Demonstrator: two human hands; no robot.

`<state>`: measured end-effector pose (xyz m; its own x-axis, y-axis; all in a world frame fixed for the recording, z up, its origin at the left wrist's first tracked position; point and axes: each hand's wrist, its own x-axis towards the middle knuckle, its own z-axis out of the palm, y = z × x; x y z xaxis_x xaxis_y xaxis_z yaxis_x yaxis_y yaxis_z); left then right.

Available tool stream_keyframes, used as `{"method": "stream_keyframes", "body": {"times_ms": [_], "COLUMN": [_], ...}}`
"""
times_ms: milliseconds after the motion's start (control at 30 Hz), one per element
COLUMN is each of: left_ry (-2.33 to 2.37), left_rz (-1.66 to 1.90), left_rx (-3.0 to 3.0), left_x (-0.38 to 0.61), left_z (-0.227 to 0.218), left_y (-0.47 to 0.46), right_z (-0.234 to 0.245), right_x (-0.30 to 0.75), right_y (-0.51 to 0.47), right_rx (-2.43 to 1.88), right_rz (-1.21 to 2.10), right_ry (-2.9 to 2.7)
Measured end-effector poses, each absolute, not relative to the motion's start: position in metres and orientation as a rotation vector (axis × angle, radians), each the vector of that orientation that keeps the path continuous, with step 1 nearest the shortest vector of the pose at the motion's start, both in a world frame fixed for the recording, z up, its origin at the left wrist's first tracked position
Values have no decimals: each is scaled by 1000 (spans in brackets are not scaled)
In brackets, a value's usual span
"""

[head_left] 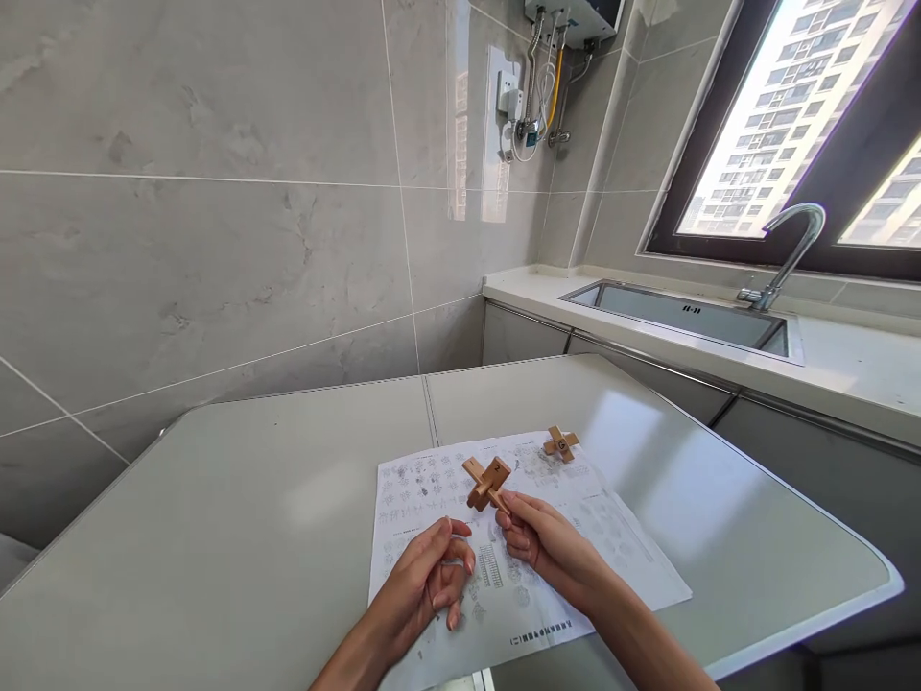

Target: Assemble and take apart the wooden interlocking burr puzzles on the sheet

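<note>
Below everything, a pale table [273, 499], and on top, a printed sheet [496, 619]. Over the sheet, a left hand [432, 576], fingers loosely half-curled around nothing, and a right hand [532, 536], thumb and fingers pinching one bar end of a wooden cross [487, 483]. Looks at least partly joined: bars crossed and touching. Cannot tell of any bar left to fit. Near the sheet's far right corner, well apart from both hands, a smaller-looking second cross [560, 443], apparently interlocked too.
</note>
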<state>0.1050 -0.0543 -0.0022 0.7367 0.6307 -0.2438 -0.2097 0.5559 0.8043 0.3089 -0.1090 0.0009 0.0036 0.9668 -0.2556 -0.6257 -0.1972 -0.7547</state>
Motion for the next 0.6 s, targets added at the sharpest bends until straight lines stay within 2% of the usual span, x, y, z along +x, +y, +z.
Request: {"method": "stream_keyframes", "body": {"times_ms": [600], "left_ry": [606], "left_rz": [497], "left_rx": [715], "left_x": [100], "left_z": [-12], "left_y": [-39], "right_z": [-31], "right_x": [382], "right_y": [-24], "right_rx": [-829], "right_rz": [1374], "right_ry": [-274]}}
